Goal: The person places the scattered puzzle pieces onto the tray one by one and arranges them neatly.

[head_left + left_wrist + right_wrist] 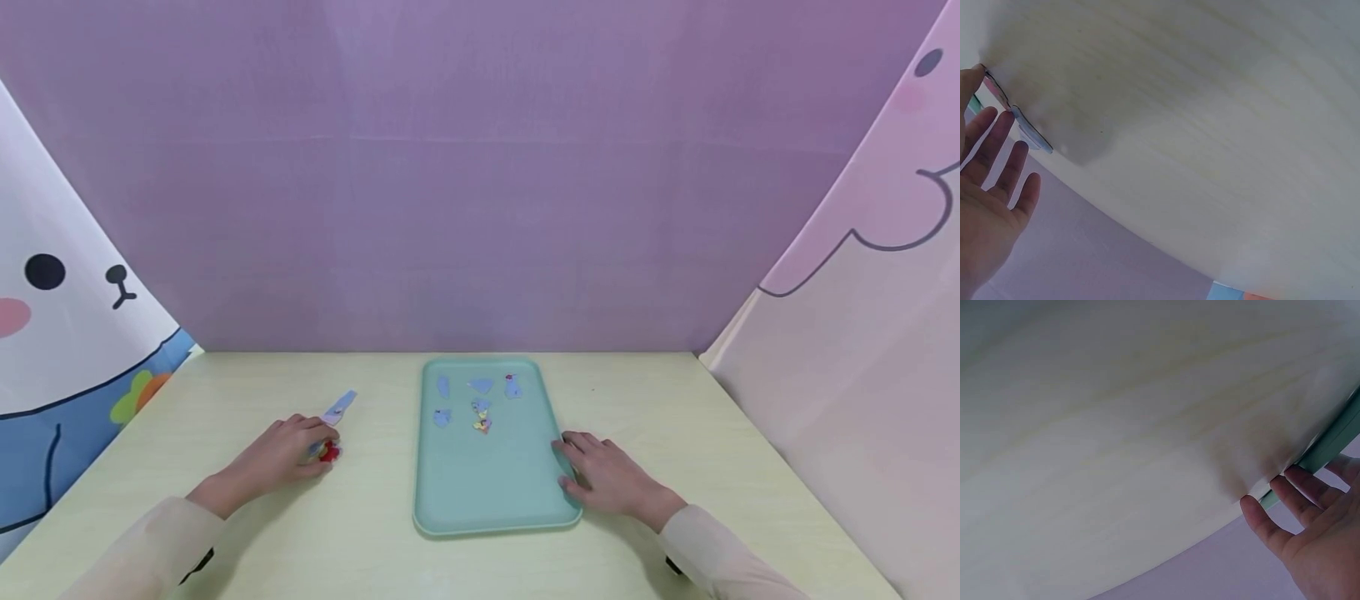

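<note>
My left hand [281, 456] is low over the table's left side, thumb and fingertips at opposite edges of a small flat puzzle piece with red and yellow print [328, 451]. Just beyond the fingers lies a long pale-blue puzzle piece [341, 406]. In the left wrist view, the thumb and a fingertip meet the ends of the pink-edged piece [997, 90], and the blue one [1032, 131] lies beside it. My right hand [603, 475] rests at the right rim of a green tray [491, 487], fingers loosely bent. The right wrist view shows fingertips beside the tray's wall [1335, 440].
Several small blue puzzle pieces lie apart in the tray's far half, among them one with a red spot [512, 386] and a yellow-and-blue cluster [482, 417]. A purple cloth [450, 208] hangs behind the table [360, 542], with printed cloths at both sides.
</note>
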Available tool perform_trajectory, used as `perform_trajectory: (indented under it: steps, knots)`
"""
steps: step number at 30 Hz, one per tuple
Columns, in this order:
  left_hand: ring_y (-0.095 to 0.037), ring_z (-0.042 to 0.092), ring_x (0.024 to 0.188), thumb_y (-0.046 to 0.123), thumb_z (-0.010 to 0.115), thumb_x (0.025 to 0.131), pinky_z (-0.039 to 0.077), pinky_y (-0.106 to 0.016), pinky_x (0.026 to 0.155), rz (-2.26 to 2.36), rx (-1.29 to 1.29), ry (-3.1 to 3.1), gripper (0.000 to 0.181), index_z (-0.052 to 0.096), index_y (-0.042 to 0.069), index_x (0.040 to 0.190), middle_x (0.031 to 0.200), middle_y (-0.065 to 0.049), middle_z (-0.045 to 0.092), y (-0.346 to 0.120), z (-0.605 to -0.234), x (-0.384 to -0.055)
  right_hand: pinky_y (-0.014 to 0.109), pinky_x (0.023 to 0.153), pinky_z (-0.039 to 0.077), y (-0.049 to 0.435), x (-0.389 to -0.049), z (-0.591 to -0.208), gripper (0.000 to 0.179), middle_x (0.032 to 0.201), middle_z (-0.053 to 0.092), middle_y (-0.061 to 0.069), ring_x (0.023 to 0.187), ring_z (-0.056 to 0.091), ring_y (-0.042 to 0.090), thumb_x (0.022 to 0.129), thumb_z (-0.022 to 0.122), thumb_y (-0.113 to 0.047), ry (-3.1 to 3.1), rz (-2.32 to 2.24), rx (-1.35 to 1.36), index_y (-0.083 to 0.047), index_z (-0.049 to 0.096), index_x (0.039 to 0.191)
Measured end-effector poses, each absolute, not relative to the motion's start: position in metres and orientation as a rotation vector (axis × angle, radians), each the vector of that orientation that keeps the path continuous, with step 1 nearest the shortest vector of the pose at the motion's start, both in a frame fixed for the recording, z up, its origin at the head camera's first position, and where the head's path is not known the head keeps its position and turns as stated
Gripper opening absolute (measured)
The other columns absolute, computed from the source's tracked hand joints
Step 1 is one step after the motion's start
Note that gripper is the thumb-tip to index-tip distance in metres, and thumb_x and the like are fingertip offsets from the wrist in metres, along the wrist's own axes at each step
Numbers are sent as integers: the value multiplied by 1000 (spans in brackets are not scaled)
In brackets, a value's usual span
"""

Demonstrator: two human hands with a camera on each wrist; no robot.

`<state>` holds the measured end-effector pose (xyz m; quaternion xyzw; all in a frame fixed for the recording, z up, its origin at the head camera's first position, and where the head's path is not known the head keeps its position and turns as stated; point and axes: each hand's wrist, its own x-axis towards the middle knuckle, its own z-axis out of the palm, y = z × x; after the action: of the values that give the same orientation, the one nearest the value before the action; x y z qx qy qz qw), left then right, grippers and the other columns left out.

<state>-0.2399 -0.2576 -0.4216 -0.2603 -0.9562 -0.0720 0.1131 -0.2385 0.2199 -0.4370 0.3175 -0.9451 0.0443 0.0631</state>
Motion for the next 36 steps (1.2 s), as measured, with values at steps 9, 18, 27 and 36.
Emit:
perform_trajectory:
  steps: [9, 18, 27, 36]
  knots:
    - [-19, 55, 84, 27, 79, 68, 46, -40, 69, -218, -765, -2793, 32, 67, 16, 96, 97, 1, 65, -258, -423, -241, 52, 86, 43, 219, -237, -435, 50, 130, 48, 16, 120, 46, 31, 89, 53, -35, -2855, 144, 952, -6, 48, 130]
    - [-19, 55, 82, 26, 79, 67, 46, -38, 66, -198, -792, -2760, 31, 68, 15, 94, 95, 0, 65, -258, -423, -242, 52, 86, 43, 218, -236, -434, 50, 131, 48, 16, 120, 46, 32, 89, 53, -34, -2855, 148, 944, -6, 49, 130]
    - [-15, 52, 78, 26, 79, 67, 45, -37, 65, -188, -785, -2733, 24, 68, 17, 87, 87, 4, 62, -259, -424, -243, 50, 87, 43, 218, -236, -435, 51, 132, 48, 15, 121, 46, 31, 89, 52, -36, -2869, 141, 933, -7, 48, 131]
    - [-14, 52, 77, 28, 80, 66, 46, -36, 66, -217, -785, -2713, 26, 69, 16, 86, 86, 3, 62, -254, -426, -247, 51, 87, 42, 218, -236, -434, 51, 132, 48, 15, 121, 45, 31, 89, 52, -36, -2875, 144, 934, -7, 48, 131]
